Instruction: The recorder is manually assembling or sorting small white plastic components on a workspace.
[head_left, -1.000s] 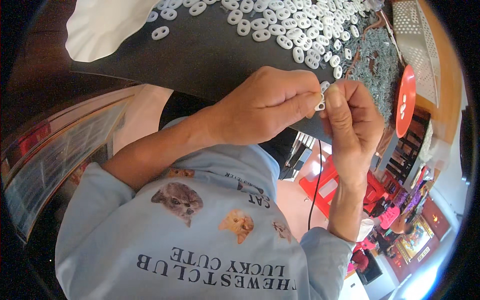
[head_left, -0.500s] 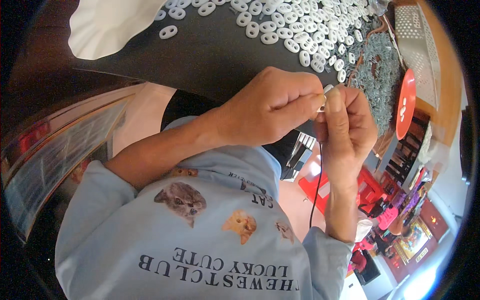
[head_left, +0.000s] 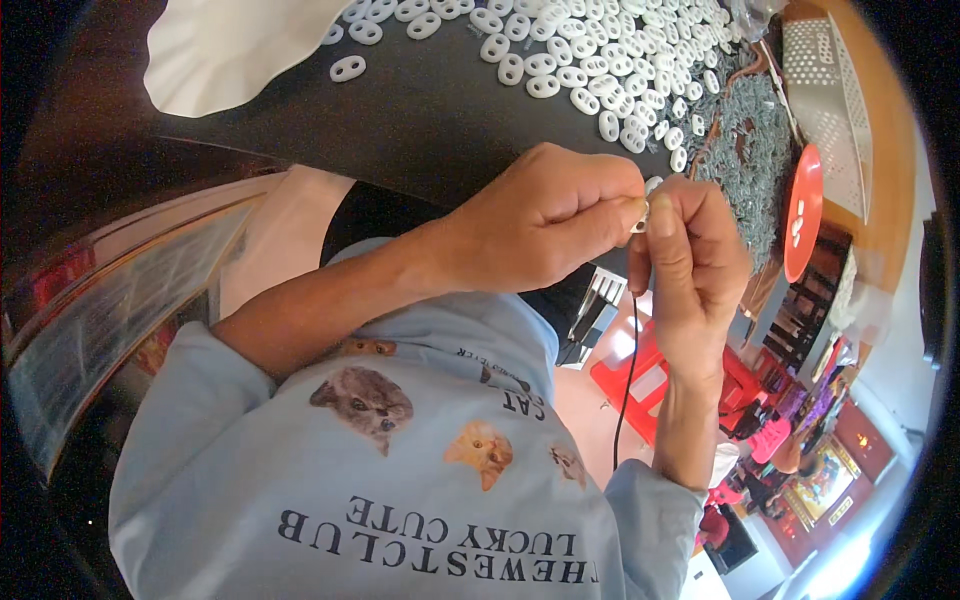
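1. Left hand (head_left: 570, 220): fingers curled into the palm, thumb and forefinger pinched together on a small white piece (head_left: 640, 227).
2. Right hand (head_left: 697, 255): thumb and forefinger pressed on the same piece from the opposite side, the other fingers bent.
3. White piece: between the fingertips, mostly covered, near the front edge of the black tabletop (head_left: 420, 110).
4. Beyond: scattered two-holed white ovals (head_left: 542, 87) beside a grey heap (head_left: 752, 150).
5. Far left, a scalloped white dish (head_left: 215, 60); right, a red dish (head_left: 806, 182).
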